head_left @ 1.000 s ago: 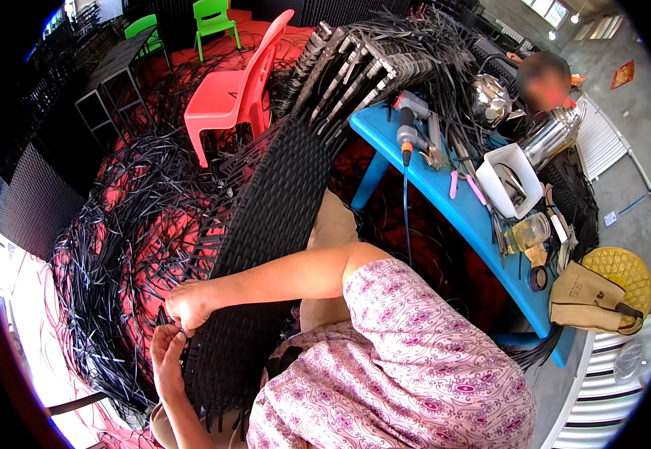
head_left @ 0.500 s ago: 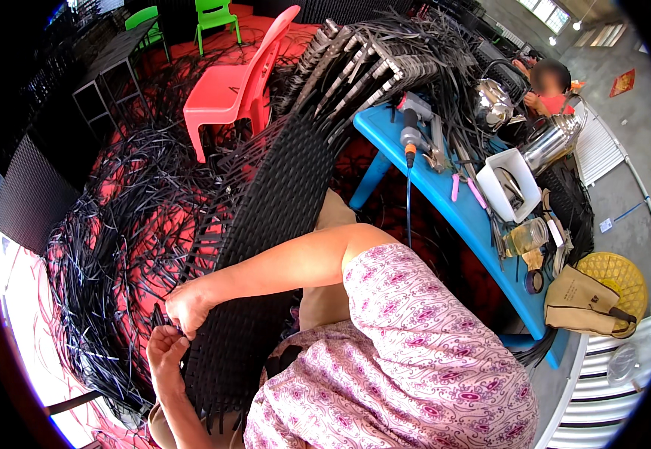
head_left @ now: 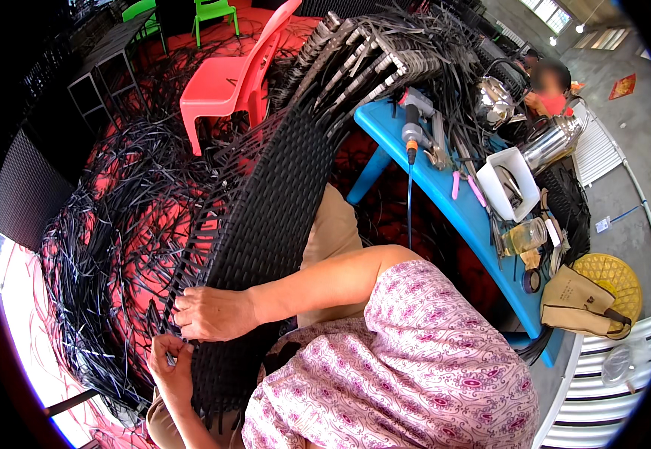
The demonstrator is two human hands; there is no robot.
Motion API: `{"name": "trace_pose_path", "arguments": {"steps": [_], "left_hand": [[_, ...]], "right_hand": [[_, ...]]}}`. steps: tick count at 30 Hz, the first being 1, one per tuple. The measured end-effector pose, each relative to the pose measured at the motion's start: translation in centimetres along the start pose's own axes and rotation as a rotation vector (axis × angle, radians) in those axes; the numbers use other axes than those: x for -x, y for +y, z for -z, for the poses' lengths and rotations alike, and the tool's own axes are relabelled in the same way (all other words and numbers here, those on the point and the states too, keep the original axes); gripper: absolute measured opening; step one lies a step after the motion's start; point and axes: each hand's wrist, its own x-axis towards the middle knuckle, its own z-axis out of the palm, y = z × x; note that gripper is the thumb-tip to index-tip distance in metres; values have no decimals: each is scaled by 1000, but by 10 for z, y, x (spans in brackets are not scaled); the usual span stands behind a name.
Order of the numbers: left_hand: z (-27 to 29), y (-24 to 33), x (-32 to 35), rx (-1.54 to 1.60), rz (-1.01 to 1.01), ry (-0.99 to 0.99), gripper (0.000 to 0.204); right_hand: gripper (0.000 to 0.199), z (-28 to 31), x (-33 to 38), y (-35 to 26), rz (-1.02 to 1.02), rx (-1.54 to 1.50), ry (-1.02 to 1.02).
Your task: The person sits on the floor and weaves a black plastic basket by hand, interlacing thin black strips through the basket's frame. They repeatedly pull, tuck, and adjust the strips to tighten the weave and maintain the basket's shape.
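Note:
A black woven panel (head_left: 266, 202) of flat plastic strips slants across my lap, with loose strip ends fringing its left edge. My left hand (head_left: 172, 367) is at the panel's lower left edge, thumb and fingers pinched on a black strip (head_left: 162, 325). Just above it, my right hand (head_left: 217, 314) lies over the panel with its fingers curled at the same edge. Its fingers seem closed on a strip there, though the fingertips are partly hidden.
Black strips (head_left: 108, 262) lie heaped on the red floor at left. A red chair (head_left: 217, 86) stands beyond them. On the right, a blue bench (head_left: 445, 194) carries a power tool (head_left: 413, 123), pink-handled pliers (head_left: 469, 187), a white bin (head_left: 509, 183) and a jar (head_left: 524, 236). A person (head_left: 550, 97) sits farther back.
My right hand has shifted right and slightly down, turning from a fist beyond the edge to lying over the panel. My left hand stays nearly in place.

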Motion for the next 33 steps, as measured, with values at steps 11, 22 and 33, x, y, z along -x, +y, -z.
{"name": "trace_pose_path", "arguments": {"steps": [11, 22, 33], "left_hand": [[-7, 17, 6, -56, -36, 29, 18], [50, -42, 69, 189, 226, 426, 18], [58, -31, 91, -491, 171, 398, 23]], "right_hand": [[12, 12, 24, -1, 12, 72, 48], [27, 0, 0, -26, -281, -247, 30], [20, -15, -17, -39, -248, -159, -68]]}}
